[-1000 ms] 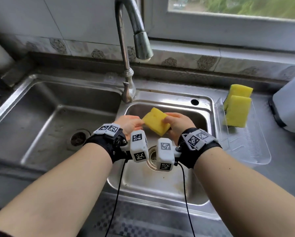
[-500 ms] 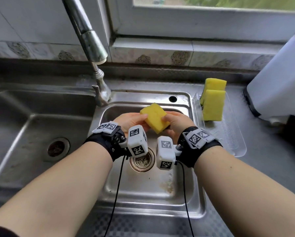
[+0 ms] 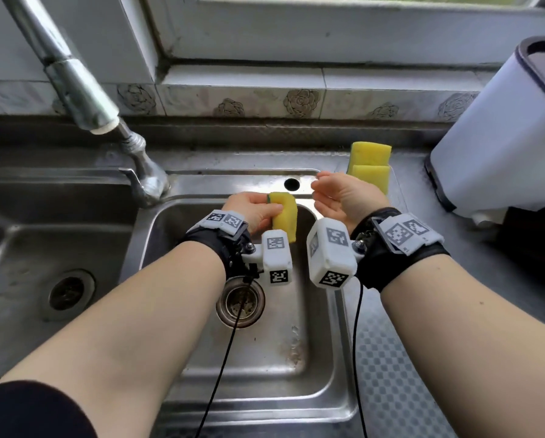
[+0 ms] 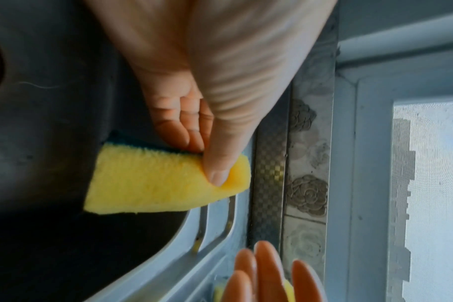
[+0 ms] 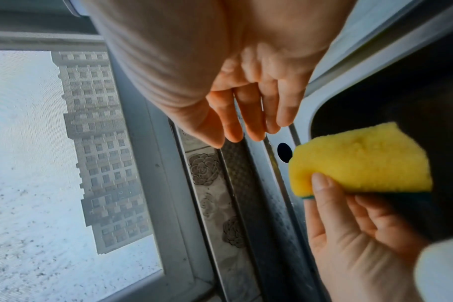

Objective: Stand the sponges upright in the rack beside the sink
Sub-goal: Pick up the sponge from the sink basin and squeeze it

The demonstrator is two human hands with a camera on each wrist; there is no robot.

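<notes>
Holding a sponge (image 3: 284, 216) above the sink (image 3: 325, 368), the left hand (image 3: 252, 210) pinches it; the right hand (image 3: 344, 197) hangs relaxed and empty. Best carried edge-down toward the standing sponges (image 3: 370, 167) right of the sink.

L hand (image 3: 254, 210) pinching sponge (image 3: 284, 214); R hand (image 3: 340, 197) free, fingers relaxed.

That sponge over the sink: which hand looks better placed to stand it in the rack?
Probably the right hand: it is empty and nearer the rack's two sponges. The left hand pinches the sponge.
</notes>
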